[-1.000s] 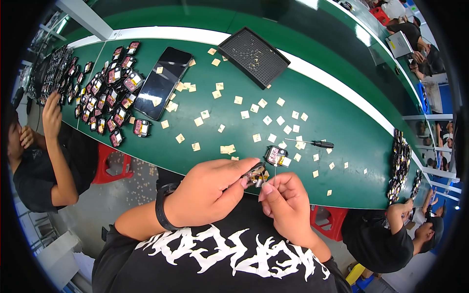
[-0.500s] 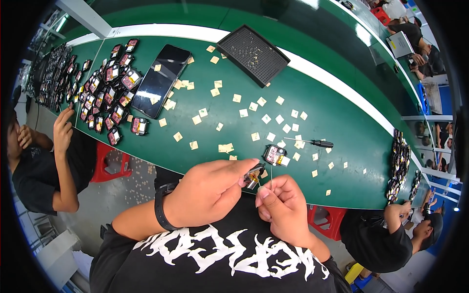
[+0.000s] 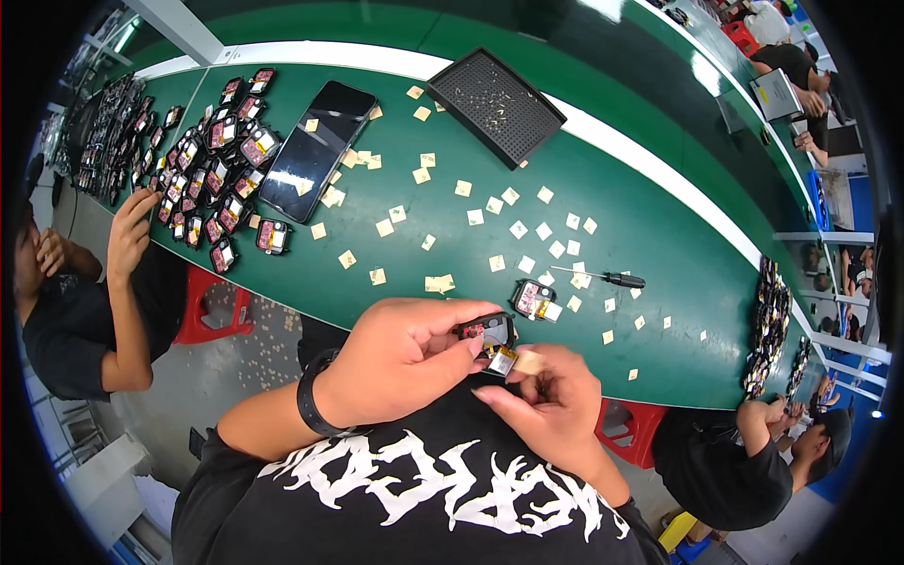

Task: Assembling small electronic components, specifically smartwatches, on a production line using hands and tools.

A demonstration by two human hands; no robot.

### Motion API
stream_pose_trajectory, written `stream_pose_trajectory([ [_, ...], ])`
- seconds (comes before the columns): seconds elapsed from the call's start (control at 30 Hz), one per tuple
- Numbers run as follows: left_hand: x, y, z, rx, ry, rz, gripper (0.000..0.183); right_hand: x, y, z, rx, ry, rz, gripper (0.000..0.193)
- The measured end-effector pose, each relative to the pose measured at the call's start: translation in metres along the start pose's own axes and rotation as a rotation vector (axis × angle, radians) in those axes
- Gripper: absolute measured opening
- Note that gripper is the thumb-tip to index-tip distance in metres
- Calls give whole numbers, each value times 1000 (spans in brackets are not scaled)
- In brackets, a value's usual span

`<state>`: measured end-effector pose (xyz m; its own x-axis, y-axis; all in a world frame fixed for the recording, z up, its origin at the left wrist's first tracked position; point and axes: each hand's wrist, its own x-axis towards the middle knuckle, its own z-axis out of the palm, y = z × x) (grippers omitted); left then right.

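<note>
My left hand point(image 3: 400, 353) is closed around a small black device housing point(image 3: 496, 327) with a circuit board inside, held above my lap at the table's near edge. From the housing hangs a silver battery point(image 3: 502, 362) with a yellow end. Close beside it, my right hand point(image 3: 556, 395) pinches a beige square pad point(image 3: 530, 363), slightly blurred. Just beyond my hands, a second open device housing point(image 3: 536, 299) with a red board and white battery lies on the green table point(image 3: 395, 254).
Many beige squares point(image 3: 463, 188) are scattered about. A screwdriver point(image 3: 621, 280) lies to the right, a black perforated tray point(image 3: 499, 104) at the back. Left are a phone point(image 3: 315, 151) and piled housings point(image 3: 221, 174); more stand far right point(image 3: 769, 330). People sit on both sides.
My left hand has turned the housing so its inside and battery show. The beige square, held edge-on before, is lower and beside the battery in my right fingers.
</note>
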<state>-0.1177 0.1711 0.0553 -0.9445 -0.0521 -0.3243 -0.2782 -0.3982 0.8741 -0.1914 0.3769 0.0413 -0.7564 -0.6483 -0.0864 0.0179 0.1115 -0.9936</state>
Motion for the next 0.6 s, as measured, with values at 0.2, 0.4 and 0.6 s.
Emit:
stream_pose_trajectory([
  [0.2,3,-9,2,119,54,-21,29,19,-3,-3,-542,70,-392,29],
  [0.4,5,-19,2,-21,20,16,22,7,-2,-2,-319,65,-29,16],
  [0.6,6,-29,2,12,-11,24,27,17,-8,0,-397,48,-138,14],
])
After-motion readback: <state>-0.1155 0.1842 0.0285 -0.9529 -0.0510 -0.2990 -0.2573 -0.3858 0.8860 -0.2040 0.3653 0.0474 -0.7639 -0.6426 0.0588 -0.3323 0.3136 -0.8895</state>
